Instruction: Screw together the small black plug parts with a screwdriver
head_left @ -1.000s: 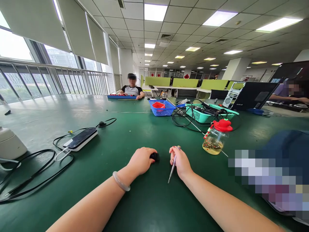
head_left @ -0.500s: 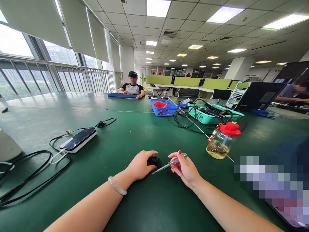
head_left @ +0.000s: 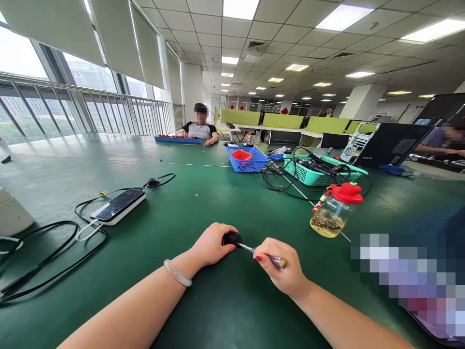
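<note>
On the green tabletop, my left hand [head_left: 211, 244] is closed around a small rounded black object [head_left: 231, 238], thumb on its near side and fingers on its far side. The object's exact kind does not show, since my hand covers part of it. My right hand [head_left: 281, 265] grips a screwdriver [head_left: 276, 261] with a clear purplish handle. The screwdriver's metal shaft points left, and its tip reaches the right side of the black object; whether it sits in a screw or slot I cannot tell.
A glass jar with a red lid [head_left: 334, 211] stands right of my hands. Behind are a blue basket [head_left: 247, 166] and a teal basket [head_left: 314, 178] with cables. A white device [head_left: 119, 206] with a cable lies left. A person [head_left: 199, 127] sits across the table.
My right hand has turned over and wrapped round the screwdriver's handle. The tip has moved from in front of the black object to its right side. My left hand keeps its hold.
</note>
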`<state>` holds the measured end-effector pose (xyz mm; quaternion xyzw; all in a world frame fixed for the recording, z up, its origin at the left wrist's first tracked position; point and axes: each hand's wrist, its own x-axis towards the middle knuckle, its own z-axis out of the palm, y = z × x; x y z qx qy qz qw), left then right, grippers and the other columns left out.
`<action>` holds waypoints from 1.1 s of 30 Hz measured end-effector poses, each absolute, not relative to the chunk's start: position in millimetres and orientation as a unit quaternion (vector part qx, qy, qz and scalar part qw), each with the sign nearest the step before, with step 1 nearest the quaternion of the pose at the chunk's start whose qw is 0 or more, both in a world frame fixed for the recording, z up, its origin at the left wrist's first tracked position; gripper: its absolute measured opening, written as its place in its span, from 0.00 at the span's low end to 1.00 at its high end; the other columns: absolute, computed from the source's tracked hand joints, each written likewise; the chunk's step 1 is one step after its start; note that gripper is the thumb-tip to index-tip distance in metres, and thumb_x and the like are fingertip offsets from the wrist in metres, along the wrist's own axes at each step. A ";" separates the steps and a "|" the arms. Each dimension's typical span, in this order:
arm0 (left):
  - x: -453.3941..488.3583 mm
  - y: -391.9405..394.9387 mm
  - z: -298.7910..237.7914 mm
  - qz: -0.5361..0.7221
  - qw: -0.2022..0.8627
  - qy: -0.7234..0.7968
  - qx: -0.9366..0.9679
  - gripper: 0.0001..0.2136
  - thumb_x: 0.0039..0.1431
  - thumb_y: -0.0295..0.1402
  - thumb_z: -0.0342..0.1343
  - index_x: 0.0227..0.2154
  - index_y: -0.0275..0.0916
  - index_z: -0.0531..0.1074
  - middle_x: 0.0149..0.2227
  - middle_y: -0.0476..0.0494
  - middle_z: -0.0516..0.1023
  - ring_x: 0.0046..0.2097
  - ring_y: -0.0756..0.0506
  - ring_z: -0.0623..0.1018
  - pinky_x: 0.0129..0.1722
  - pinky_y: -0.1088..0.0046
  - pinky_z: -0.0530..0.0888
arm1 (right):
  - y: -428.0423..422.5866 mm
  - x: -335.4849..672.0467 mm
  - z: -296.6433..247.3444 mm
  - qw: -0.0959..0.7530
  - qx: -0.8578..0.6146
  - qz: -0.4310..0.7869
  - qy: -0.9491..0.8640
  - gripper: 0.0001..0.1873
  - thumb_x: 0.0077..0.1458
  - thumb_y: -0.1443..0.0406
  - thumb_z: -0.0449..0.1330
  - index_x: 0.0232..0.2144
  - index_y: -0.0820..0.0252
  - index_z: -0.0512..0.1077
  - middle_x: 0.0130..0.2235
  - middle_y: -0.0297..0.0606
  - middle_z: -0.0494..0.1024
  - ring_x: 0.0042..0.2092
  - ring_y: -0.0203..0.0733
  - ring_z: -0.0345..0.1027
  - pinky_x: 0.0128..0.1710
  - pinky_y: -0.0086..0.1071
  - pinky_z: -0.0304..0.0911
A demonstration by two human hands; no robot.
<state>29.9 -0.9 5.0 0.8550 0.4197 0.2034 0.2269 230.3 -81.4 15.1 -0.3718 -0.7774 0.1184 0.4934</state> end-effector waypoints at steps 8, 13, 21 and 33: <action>29.2 -0.9 3.4 0.210 0.236 0.418 0.852 0.18 0.48 0.32 0.60 0.45 0.44 0.74 0.45 0.47 0.78 0.48 0.42 0.73 0.50 0.64 0.70 | -84.8 222.3 17.5 0.379 -0.335 -0.048 -0.861 0.13 0.61 0.65 0.53 0.25 0.57 0.69 0.22 0.33 0.68 0.24 0.35 0.59 0.26 0.30 0.52; 30.0 -0.8 2.8 0.215 0.242 0.421 0.847 0.18 0.48 0.30 0.60 0.44 0.45 0.73 0.44 0.49 0.78 0.48 0.42 0.72 0.50 0.64 0.69 | -87.9 216.2 18.3 0.346 -0.321 -0.095 -0.877 0.12 0.60 0.67 0.52 0.25 0.58 0.70 0.22 0.33 0.67 0.24 0.35 0.57 0.25 0.31 0.51; 30.1 -1.7 4.3 0.213 0.250 0.424 0.844 0.17 0.48 0.33 0.60 0.44 0.44 0.73 0.45 0.48 0.78 0.49 0.41 0.72 0.51 0.64 0.69 | -90.4 214.3 18.6 0.338 -0.320 -0.129 -0.876 0.10 0.59 0.67 0.53 0.27 0.57 0.70 0.23 0.34 0.67 0.24 0.36 0.57 0.25 0.32 0.50; 29.9 2.7 1.2 0.221 0.251 0.419 0.844 0.19 0.46 0.30 0.59 0.44 0.44 0.73 0.45 0.48 0.78 0.49 0.41 0.72 0.51 0.63 0.69 | -91.3 209.3 10.9 0.295 -0.326 -0.136 -0.887 0.07 0.53 0.69 0.54 0.25 0.58 0.68 0.24 0.35 0.67 0.26 0.38 0.57 0.27 0.32 0.51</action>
